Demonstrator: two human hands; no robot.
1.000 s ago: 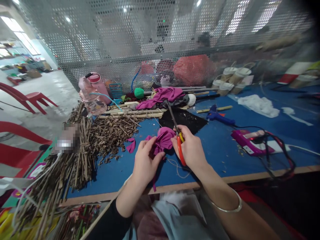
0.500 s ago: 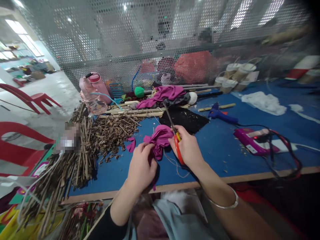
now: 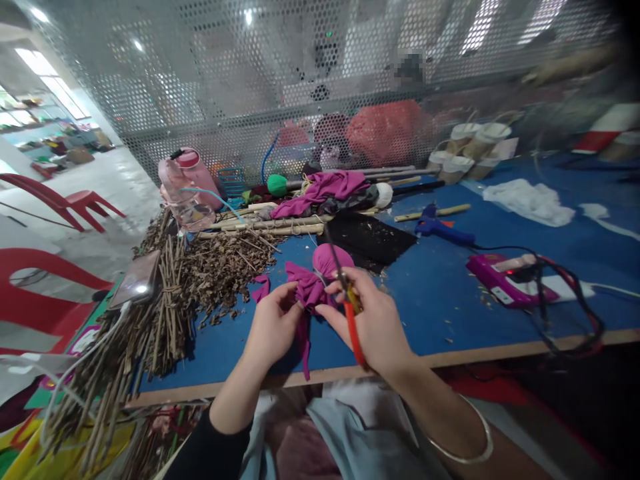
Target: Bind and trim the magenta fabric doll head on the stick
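In front of me a magenta cloth bundle (image 3: 311,285) rests between my hands, with a rounded, ball-like part at its upper right and a strip hanging toward the table edge. My left hand (image 3: 274,327) pinches the cloth's lower left side. My right hand (image 3: 375,320) carries scissors (image 3: 356,333) with orange and yellow handles, their blades pointing up and away past the ball. Its thumb and fingertips also touch the cloth. A small magenta scrap (image 3: 261,288) lies left of the bundle.
Dry twigs (image 3: 173,287) and crumbled plant bits (image 3: 220,270) cover the left. Behind are black cloth (image 3: 370,239), sticks and more magenta cloth (image 3: 330,190). To the right sit a blue glue gun (image 3: 445,230), a purple power strip (image 3: 500,280) with cables and white wadding (image 3: 529,203).
The magenta cloth has turned, and its rounded part now shows at the upper right. My right hand has shifted slightly down, its fingertips now on the cloth. The hanging strip shows more.
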